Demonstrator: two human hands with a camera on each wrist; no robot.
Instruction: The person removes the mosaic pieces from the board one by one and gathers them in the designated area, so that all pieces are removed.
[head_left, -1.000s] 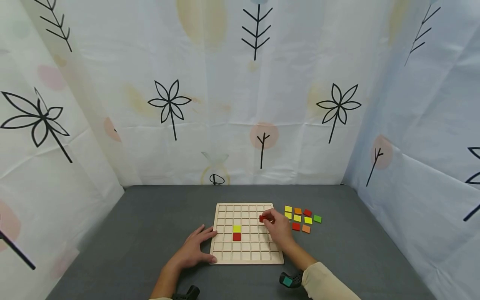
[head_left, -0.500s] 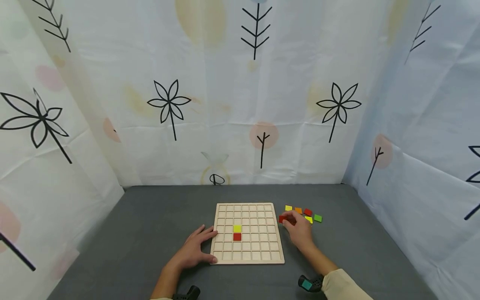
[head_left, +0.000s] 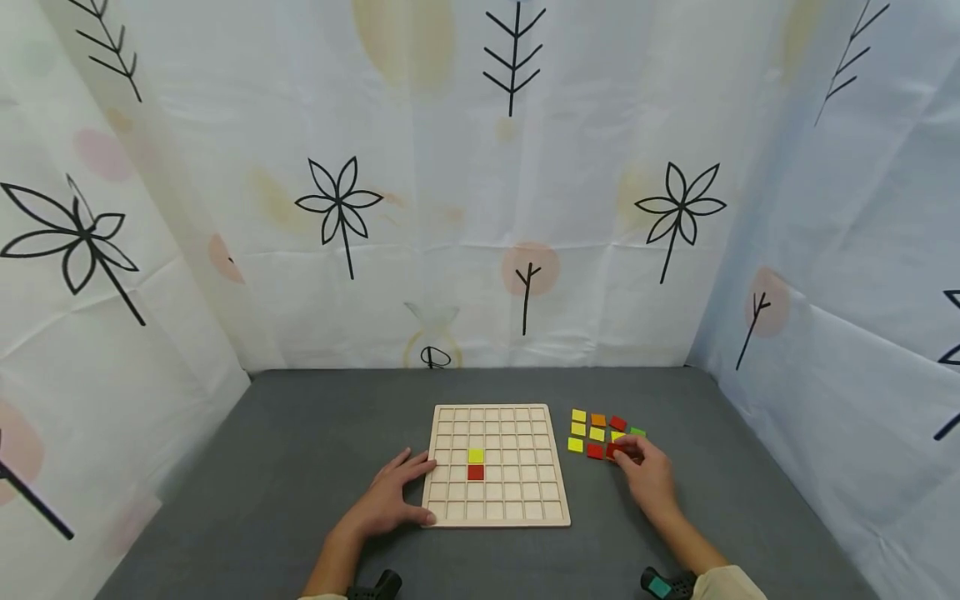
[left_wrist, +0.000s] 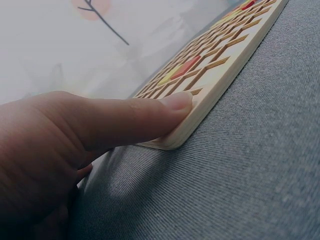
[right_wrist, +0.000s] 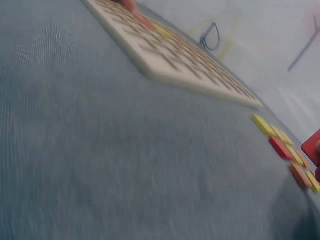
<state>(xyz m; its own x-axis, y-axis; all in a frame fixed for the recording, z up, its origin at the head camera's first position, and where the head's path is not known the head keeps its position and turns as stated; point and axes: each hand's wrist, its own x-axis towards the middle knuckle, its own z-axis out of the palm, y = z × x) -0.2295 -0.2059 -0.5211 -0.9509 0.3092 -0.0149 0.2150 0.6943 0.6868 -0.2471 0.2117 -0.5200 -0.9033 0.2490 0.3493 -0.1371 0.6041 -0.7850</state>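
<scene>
A square wooden grid board (head_left: 517,514) lies on the table, with a yellow tile (head_left: 476,456) and a red tile (head_left: 476,472) in neighbouring cells. My left hand (head_left: 381,502) rests at its left edge, fingers spread; in the left wrist view the thumb (left_wrist: 135,117) presses on the near corner. Right of the board, my right hand (head_left: 651,481) pinches a red square tile (head_left: 612,451) between thumb and fingers, above the loose tiles. That held tile (right_wrist: 311,148) also shows at the right wrist view's edge. An orange tile (right_wrist: 299,176) lies below it, mostly covered in the head view.
Loose tiles lie in rough rows right of the board: several yellow ones (head_left: 578,429), red ones (head_left: 595,452), an orange one (head_left: 597,420) and a partly hidden green one (head_left: 637,432). The grey table (head_left: 322,417) meets patterned white curtains (head_left: 420,275) at back and sides.
My right hand has moved from over the board's right side rightward to the loose tiles, carrying the red tile. A yellow tile shows at the pile's near left. My left hand has stayed put.
</scene>
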